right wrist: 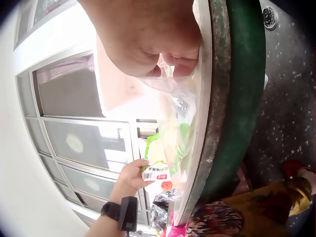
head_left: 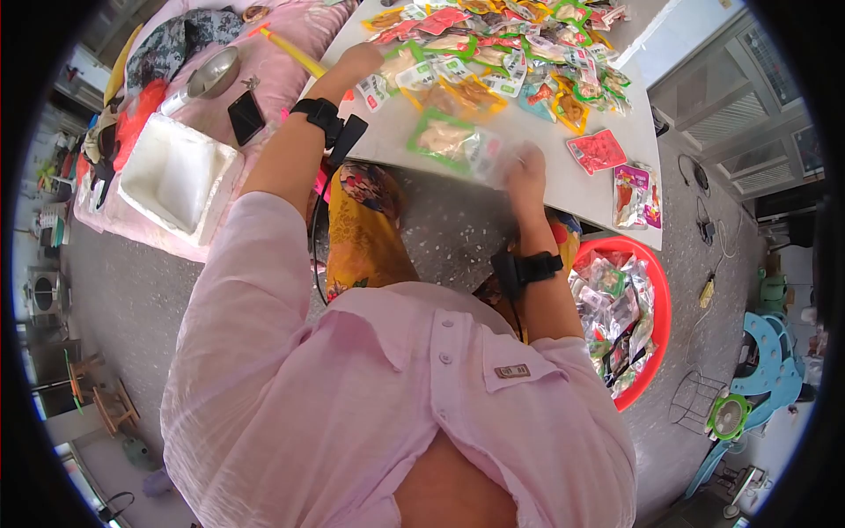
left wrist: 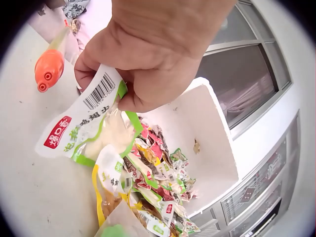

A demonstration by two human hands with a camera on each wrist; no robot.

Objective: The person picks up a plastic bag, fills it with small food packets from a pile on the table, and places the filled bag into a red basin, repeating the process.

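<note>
My left hand point(head_left: 359, 69) pinches a green-and-white snack packet point(left wrist: 103, 123) by its barcode end, over the near left of the heap of packets. Pale food shows through its clear window. At the table's front edge, my right hand point(head_left: 526, 176) grips the end of a clear plastic bag point(right wrist: 170, 91). Inside the bag is another green-edged packet point(head_left: 443, 141), blurred in the head view. Several packets point(head_left: 519, 66) in green, yellow and red lie heaped on the white table point(head_left: 387, 136), just beyond both hands.
A red packet point(head_left: 597, 151) and a purple-edged packet point(head_left: 634, 198) lie at the table's right. Below stands a red basin point(head_left: 658, 352) of bagged packets. At left, a white foam box point(head_left: 216, 198) and a phone point(head_left: 246, 118) rest on pink cloth. Another white box point(left wrist: 215, 143) backs the heap.
</note>
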